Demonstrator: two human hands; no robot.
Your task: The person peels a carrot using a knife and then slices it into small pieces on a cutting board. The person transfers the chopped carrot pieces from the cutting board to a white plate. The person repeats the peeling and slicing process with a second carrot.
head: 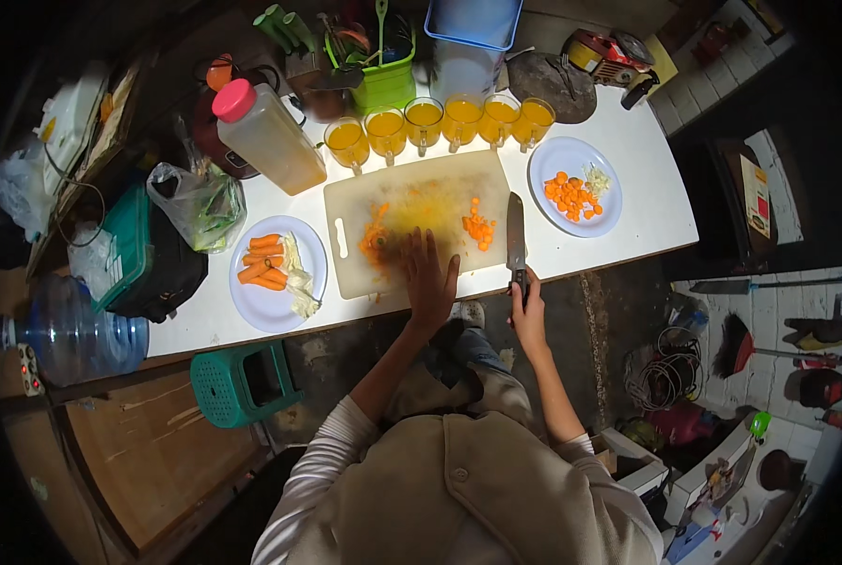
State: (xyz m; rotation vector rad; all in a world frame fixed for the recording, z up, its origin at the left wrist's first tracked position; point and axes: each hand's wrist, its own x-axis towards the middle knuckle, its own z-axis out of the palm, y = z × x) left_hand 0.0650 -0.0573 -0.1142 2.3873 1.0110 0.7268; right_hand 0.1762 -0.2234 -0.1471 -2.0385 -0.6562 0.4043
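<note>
My right hand [530,314] grips the black handle of a kitchen knife [515,229]. Its broad blade points away from me along the right end of a plastic cutting board [350,194]. Over the board's front half, my left hand [429,282] is spread flat, fingers apart, with nothing in it; whether it touches the surface is unclear. Left of those fingers lies a heap of carrot scraps [374,239] with a carrot top. Between hand and blade is a small group of cut carrot pieces [479,229]. Orange-yellow stains mark the board's middle.
Several glass mugs of orange drink [423,127] line the board's far side. A plate [251,307] with peeled carrots and cabbage sits left; another plate [569,155] holds carrot slices and chopped pale bits. A pink-lidded jug [269,141] and green stool [226,388] stand left.
</note>
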